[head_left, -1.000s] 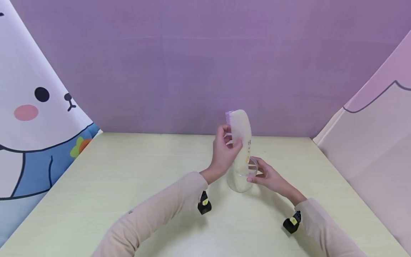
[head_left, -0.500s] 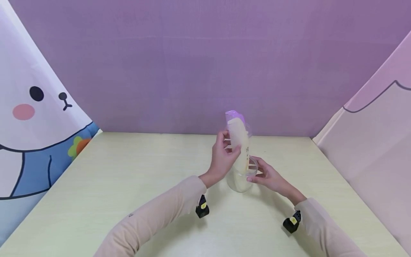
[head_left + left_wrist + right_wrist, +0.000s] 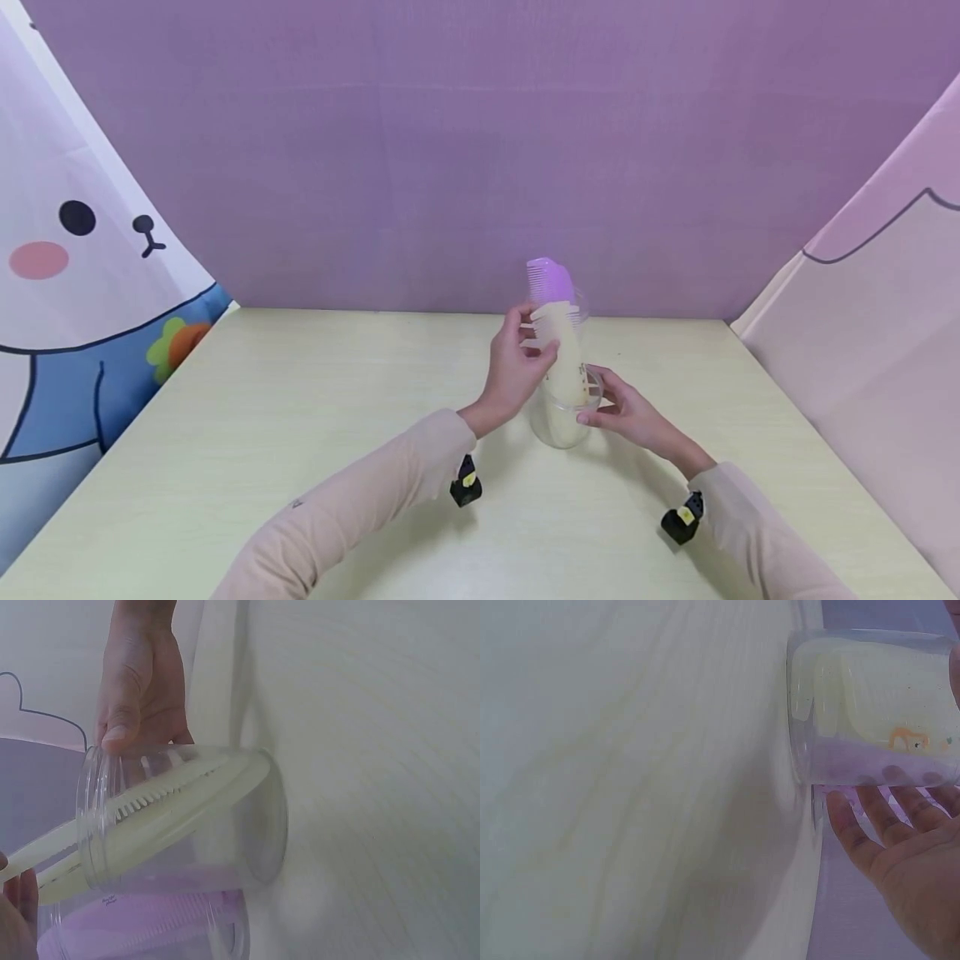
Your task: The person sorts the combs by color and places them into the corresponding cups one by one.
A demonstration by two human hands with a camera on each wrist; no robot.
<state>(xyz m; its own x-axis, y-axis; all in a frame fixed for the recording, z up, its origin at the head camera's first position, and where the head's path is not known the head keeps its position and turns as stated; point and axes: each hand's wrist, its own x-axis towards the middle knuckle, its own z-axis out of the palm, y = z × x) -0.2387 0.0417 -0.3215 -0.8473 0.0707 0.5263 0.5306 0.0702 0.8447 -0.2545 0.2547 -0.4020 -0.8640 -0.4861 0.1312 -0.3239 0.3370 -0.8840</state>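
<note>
A cream comb (image 3: 566, 358) leans with its lower end inside a clear jar (image 3: 537, 423) standing on the table. My left hand (image 3: 513, 367) pinches the comb above the rim, between thumb and fingers. My right hand (image 3: 633, 418) grips the jar near its mouth from the right, thumb in front and fingers behind. Through the jar wall in the left wrist view, two long cream combs (image 3: 169, 821) lie side by side at a slant. Behind, a purple comb (image 3: 551, 282) stands in a second clear jar (image 3: 582, 303).
A pale wood-look table (image 3: 315, 375) spreads around the jars. Beyond its far edge rises a purple backdrop (image 3: 375, 167). Printed cloth panels (image 3: 105, 275) stand along the left and right sides. Each wrist carries a small black camera (image 3: 466, 485).
My left hand has come down slightly with the cream comb, which sits lower in the jar. More of the purple comb behind shows above it. My right hand and the jar have stayed put.
</note>
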